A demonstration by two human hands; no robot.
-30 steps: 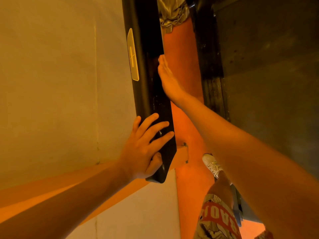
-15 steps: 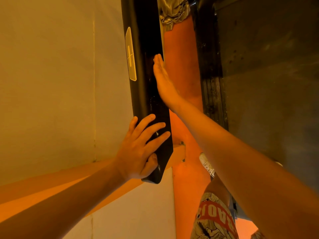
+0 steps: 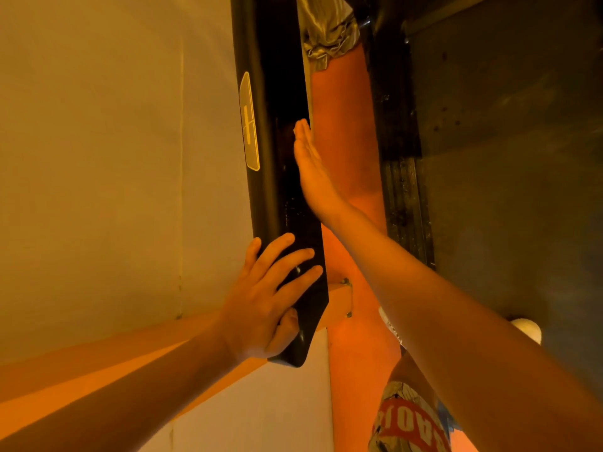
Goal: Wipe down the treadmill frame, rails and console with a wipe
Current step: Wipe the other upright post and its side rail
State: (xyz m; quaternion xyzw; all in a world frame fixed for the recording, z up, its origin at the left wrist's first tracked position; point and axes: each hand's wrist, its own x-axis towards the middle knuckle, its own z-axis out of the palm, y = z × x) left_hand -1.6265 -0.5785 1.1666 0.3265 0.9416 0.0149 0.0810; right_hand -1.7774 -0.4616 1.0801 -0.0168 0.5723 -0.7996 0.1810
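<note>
1. The treadmill rail [image 3: 270, 93] is glossy black.
2. Its label [image 3: 249, 125] is dull gold with a brighter yellow outline.
3. The crumpled cloth [image 3: 326, 31] is silvery grey.
4. The floor [image 3: 342, 125] is orange-red.
5. The shorts [image 3: 408, 422] have a busy print and a red band with white letters.
6. The shoe [image 3: 390, 324] is white.

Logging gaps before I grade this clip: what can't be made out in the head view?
Head view:
Wipe: none seen; right hand lies flat on the black rail, hiding anything beneath.
Rail end: partly covered by the gripping left hand.
Yellow label: markings too foreshortened to read.
Grey cloth: cut by top edge.
</note>
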